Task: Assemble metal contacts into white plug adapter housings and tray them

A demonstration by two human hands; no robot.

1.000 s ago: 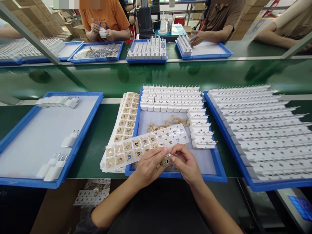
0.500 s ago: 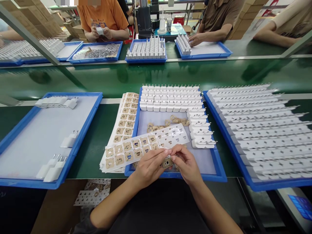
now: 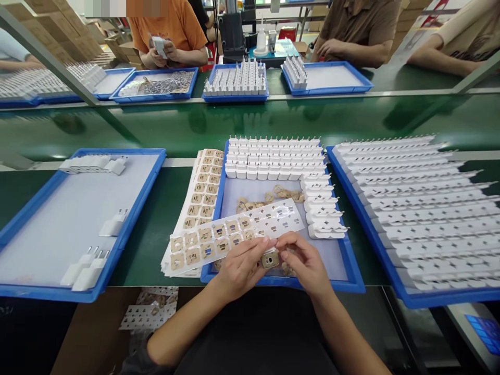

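Note:
Above the front of the middle blue tray [image 3: 353, 271], my left hand [image 3: 242, 263] is closed round a small piece with a tan face [image 3: 270, 260] and a dark square opening. My right hand [image 3: 307, 260] touches the same piece from the right, its thumb and fingers bent around the piece's upper edge. A sheet of tan stickers [image 3: 207, 245], its right part peeled bare, lies slanted behind my left hand, over the tray's left rim. White plug housings [image 3: 273, 169] stand in rows at the back and right of the tray. Loose tan pieces [image 3: 287, 192] lie inside it.
On the left is a blue tray [image 3: 70, 208] with a few white plugs. A blue tray [image 3: 347, 195] full of white housings is on the right. Stacked sticker sheets [image 3: 201, 195] lie beside the middle tray. People work across the green belt [image 3: 292, 117].
My right thumb has moved slightly away from the tan-faced piece, which shows more fully. Across the belt, a person's hand has drawn back from the white parts in the right-hand tray.

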